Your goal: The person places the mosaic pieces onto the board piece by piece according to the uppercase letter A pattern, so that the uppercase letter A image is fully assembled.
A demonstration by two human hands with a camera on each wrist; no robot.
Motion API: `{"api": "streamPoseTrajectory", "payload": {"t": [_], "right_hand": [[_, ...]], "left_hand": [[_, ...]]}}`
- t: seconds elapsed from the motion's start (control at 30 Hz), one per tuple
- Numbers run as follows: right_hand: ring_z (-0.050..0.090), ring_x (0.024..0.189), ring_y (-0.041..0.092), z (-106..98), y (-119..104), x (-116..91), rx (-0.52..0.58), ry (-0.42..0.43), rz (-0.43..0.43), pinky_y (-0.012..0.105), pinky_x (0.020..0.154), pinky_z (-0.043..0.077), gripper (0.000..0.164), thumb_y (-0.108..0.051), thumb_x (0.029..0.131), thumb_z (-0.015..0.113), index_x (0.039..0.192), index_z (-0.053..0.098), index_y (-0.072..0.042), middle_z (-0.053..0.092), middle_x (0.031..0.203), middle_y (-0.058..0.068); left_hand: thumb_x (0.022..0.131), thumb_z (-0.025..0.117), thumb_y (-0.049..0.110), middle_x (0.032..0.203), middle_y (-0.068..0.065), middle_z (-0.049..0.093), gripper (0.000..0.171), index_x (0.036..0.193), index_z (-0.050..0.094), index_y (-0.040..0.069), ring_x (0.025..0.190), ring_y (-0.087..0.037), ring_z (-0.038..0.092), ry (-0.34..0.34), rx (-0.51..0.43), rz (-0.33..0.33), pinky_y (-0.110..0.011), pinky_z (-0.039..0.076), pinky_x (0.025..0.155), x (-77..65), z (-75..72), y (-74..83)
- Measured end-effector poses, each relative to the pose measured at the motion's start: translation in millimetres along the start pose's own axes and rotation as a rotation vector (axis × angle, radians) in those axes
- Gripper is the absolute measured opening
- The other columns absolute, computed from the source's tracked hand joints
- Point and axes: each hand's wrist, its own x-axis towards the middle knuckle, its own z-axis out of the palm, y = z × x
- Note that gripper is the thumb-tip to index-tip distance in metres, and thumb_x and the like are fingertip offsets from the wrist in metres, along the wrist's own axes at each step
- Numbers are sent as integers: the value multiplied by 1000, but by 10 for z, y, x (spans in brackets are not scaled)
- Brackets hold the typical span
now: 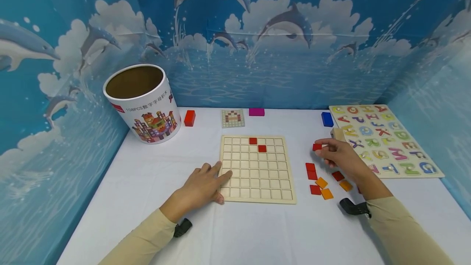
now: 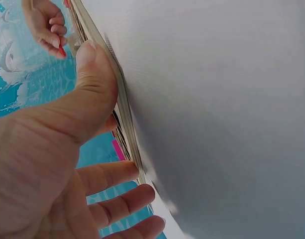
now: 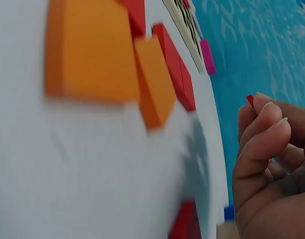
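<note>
My right hand (image 1: 336, 154) pinches a small red square tile (image 1: 317, 147) between thumb and fingertips, raised above the table on the right. The right wrist view shows only a sliver of that tile (image 3: 250, 101) at the fingertips. My left hand (image 1: 204, 183) rests at the left side of a wooden grid board (image 1: 257, 169), its index finger extended over the squares. In the left wrist view the thumb (image 2: 95, 74) presses along the board's edge, with the other fingers fairly straight. Two red tiles (image 1: 253, 141) sit in squares near the board's top, diagonal to each other.
Loose red tiles (image 1: 311, 171) and orange tiles (image 1: 326, 194) lie right of the board. Behind it are a pattern card (image 1: 233, 118), a magenta block (image 1: 256, 112) and a red block (image 1: 189, 118). A white tub (image 1: 154, 111) stands left; a letter board (image 1: 386, 142) and blue block (image 1: 327, 119) are right.
</note>
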Motion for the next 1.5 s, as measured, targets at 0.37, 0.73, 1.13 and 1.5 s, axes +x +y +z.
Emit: {"api": "streamPoseTrajectory", "payload": {"t": [0.37,0.73,1.13,1.5], "right_hand": [[55,67,18,563,-312,228,110,-141,-33,26,60,49,50,-23,96,72,137,49,-7,59,91,10],[55,62,17,828,-455,279,47,-197,-53,26,56,49,45,-19,96,73,133,52,-4,56,90,9],[50,72,22,1002,-529,340,-292,-118,-147,33,63,39,28,-16,92,74,118,65,-9,53,81,7],[49,70,21,1079,-584,323,-345,-100,-165,33,62,38,26,-14,89,74,114,67,-10,54,80,6]], "left_hand": [[77,72,53,159,-23,38,88,155,46,21,126,-37,46,-4,-1,0,-53,45,93,12,-9,14],[77,72,53,159,-23,37,88,155,46,21,128,-37,45,-17,7,-4,-52,44,95,26,-11,18],[77,70,54,159,-23,38,88,155,46,21,125,-36,46,-14,23,-2,-51,45,93,21,-2,17],[78,71,55,160,-22,37,88,156,45,23,127,-35,46,-20,26,-14,-51,45,94,7,-3,17]]}}
